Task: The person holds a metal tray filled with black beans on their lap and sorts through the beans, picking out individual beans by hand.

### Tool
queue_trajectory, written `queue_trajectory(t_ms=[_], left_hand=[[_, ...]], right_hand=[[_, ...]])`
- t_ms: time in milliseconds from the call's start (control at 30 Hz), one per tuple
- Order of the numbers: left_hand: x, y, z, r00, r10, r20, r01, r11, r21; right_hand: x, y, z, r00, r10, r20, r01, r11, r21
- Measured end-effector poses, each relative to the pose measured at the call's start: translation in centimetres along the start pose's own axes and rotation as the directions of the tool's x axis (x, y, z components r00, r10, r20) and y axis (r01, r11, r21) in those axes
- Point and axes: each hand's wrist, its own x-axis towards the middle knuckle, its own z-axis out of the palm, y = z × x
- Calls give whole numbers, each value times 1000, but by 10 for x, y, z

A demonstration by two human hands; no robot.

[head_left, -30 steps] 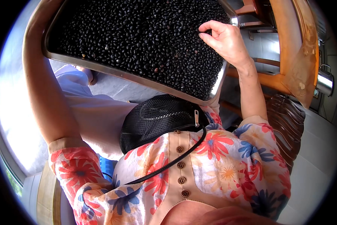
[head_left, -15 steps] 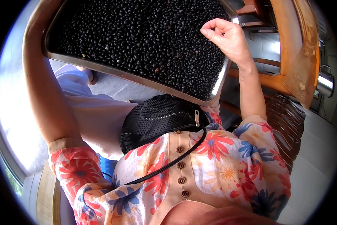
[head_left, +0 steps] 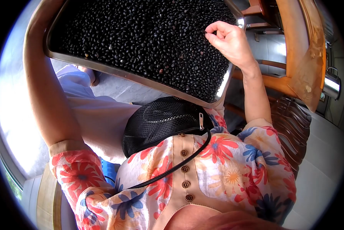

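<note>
A large metal tray (head_left: pixel 110 72) full of shiny black beans (head_left: pixel 141 38) is in front of my body, tilted in view, with its top side cut off. My right hand (head_left: pixel 230 41) is over the right part of the beans, thumb and forefinger pinched together. A small dark bean seems to show between the fingertips. My left forearm (head_left: pixel 41 76) runs up along the tray's left side; the left hand lies beyond the top edge of the view.
A black mesh bag (head_left: pixel 160 120) with a cord strap lies against my front, under the tray's near edge. To the right are a wooden table (head_left: pixel 296 57), brown slatted chair (head_left: pixel 290 130) and metal canister (head_left: pixel 331 85). Grey floor shows below the tray.
My right hand has shifted slightly down, its fingertips still pinched together. The tray and left arm have barely moved.
</note>
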Motion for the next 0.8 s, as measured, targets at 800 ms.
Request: queue_trajectory(t_ms=[800], left_hand=[[-1, 4, 5, 996, -89, -32, 87, 994, -62]], right_hand=[[0, 3, -3, 999, -10, -41, 20, 966, 259]])
